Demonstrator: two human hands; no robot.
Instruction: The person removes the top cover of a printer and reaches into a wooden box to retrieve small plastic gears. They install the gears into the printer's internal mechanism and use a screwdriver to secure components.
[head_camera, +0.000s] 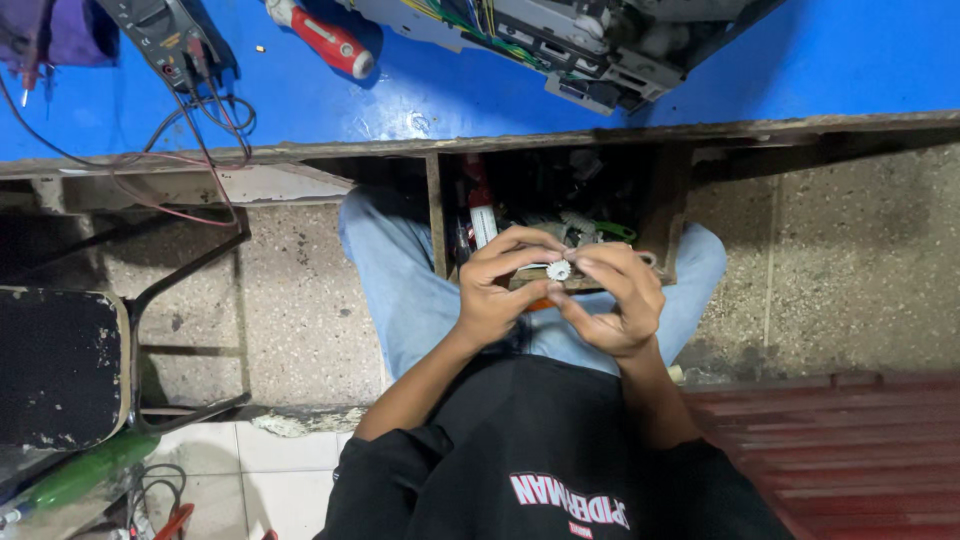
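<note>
Both hands are working over the lap, just in front of an open wooden drawer (655, 215) under the blue workbench (850, 60). Left hand (495, 290) is curling its fingers around a small white plastic gear (558, 270) — thumb and fingertips are pinching it from the left. Right hand (615, 300) is closing in from the other side, index and thumb touching the same gear, remaining fingers folded under. So the gear is sitting between the 2 sets of fingertips, teeth facing the camera, held above the blue-jeaned knees (400, 280). Something orange is showing just under the left palm; cannot tell what it is.

The drawer is holding a jumble of parts — a white tube, a green piece, dark bits, too cluttered to sort out.

On the bench top: a red-handled screwdriver (325, 38), a multimeter (165, 35) with its leads trailing off the edge, and an opened metal chassis with wiring (560, 40). A black stool (60, 365) is standing at the left.
</note>
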